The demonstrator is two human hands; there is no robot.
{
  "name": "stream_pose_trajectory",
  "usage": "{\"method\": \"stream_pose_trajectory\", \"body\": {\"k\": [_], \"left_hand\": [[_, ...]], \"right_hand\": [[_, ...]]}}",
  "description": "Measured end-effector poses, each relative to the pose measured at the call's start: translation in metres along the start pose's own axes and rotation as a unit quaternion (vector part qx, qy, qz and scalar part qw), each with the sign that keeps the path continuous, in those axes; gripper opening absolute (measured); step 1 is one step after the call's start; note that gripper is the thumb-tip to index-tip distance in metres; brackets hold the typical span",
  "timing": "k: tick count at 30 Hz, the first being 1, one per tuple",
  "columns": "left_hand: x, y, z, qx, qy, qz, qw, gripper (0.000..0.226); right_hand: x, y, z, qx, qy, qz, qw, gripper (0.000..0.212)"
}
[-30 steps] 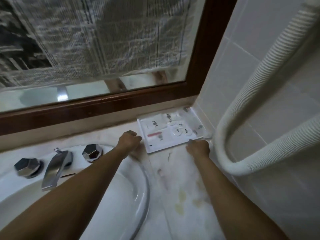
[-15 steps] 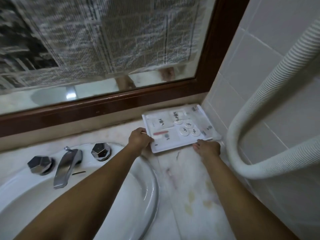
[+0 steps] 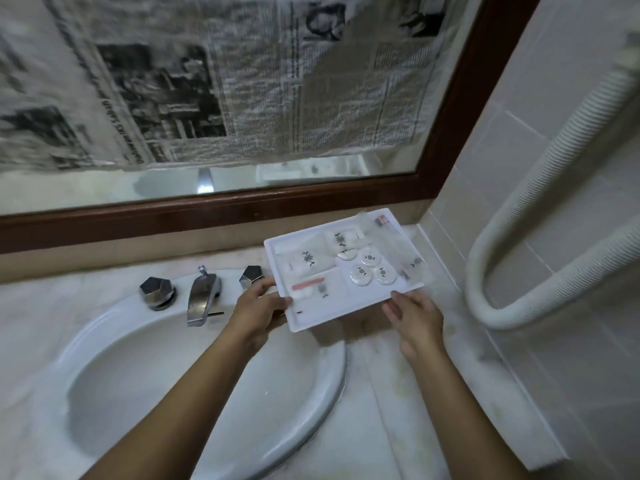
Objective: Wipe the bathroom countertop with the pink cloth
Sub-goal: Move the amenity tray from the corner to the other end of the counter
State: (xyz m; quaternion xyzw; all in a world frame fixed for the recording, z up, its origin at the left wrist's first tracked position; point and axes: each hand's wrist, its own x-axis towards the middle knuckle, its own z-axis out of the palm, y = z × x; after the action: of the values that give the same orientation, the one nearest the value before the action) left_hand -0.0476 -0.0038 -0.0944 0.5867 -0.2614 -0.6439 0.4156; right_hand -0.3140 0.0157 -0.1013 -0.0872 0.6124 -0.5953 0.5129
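Observation:
A white tray of small toiletries is held a little above the marble countertop, tilted up at its near edge. My left hand grips the tray's front left corner, thumb on top. My right hand holds its front right edge with fingers curled under. Round soaps and wrapped packets lie in the tray. No pink cloth is in view. The countertop shows yellowish stains near its front right.
A white oval sink fills the left, with a chrome faucet and two faceted knobs. A wood-framed mirror covered with newspaper stands behind. A ribbed white hose loops along the tiled right wall.
Both hands have taken hold of the tray and lifted it off the counter's back right corner, toward me and slightly left. The view has drawn closer.

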Motion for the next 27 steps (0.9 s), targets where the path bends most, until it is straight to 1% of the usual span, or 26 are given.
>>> {"method": "stream_pose_trajectory", "body": {"k": [2,3,6,9,10,12,14,15,18,19,21,24,25,27], "left_hand": [[-0.033,0.001,-0.026,-0.020,0.000,0.019,1.000,0.039],[-0.052,0.001,-0.041,-0.028,0.000,0.030,0.999,0.041],[-0.114,0.000,-0.095,-0.052,0.013,0.061,0.997,0.052],[-0.175,-0.004,-0.156,-0.063,0.039,0.088,0.993,0.058],[-0.195,-0.006,-0.176,-0.065,0.049,0.097,0.992,0.054],[-0.236,-0.010,-0.218,-0.068,0.074,0.116,0.988,0.039],[-0.275,-0.015,-0.259,-0.076,0.100,0.124,0.984,0.033],[-0.295,-0.018,-0.279,-0.078,0.112,0.130,0.982,0.033],[-0.351,-0.027,-0.338,-0.089,0.158,0.147,0.972,0.032],[-0.368,-0.032,-0.357,-0.097,0.173,0.151,0.968,0.033],[-0.402,-0.041,-0.389,-0.114,0.201,0.160,0.960,0.034],[-0.442,-0.057,-0.427,-0.144,0.239,0.167,0.945,0.037],[-0.453,-0.063,-0.439,-0.159,0.253,0.168,0.940,0.038],[-0.470,-0.075,-0.460,-0.183,0.281,0.167,0.927,0.037]], "right_hand": [[-0.034,0.000,0.006,0.006,-0.033,-0.010,0.999,0.018],[-0.053,0.000,0.009,0.009,-0.051,-0.018,0.998,0.022],[-0.117,0.011,0.021,-0.010,-0.101,-0.045,0.994,0.045],[-0.180,0.036,0.033,-0.056,-0.168,-0.082,0.981,0.056],[-0.201,0.045,0.037,-0.062,-0.195,-0.085,0.975,0.057],[-0.239,0.064,0.046,-0.068,-0.245,-0.084,0.964,0.059],[-0.273,0.083,0.056,-0.085,-0.288,-0.081,0.950,0.059],[-0.290,0.093,0.062,-0.097,-0.307,-0.077,0.943,0.063],[-0.343,0.118,0.083,-0.101,-0.367,-0.035,0.924,0.100],[-0.358,0.126,0.090,-0.097,-0.382,-0.021,0.919,0.101],[-0.388,0.143,0.104,-0.097,-0.410,0.008,0.907,0.084],[-0.420,0.169,0.126,-0.118,-0.449,0.033,0.885,0.042],[-0.429,0.179,0.134,-0.128,-0.456,0.038,0.880,0.034],[-0.447,0.196,0.152,-0.144,-0.470,0.048,0.869,0.031]]}}
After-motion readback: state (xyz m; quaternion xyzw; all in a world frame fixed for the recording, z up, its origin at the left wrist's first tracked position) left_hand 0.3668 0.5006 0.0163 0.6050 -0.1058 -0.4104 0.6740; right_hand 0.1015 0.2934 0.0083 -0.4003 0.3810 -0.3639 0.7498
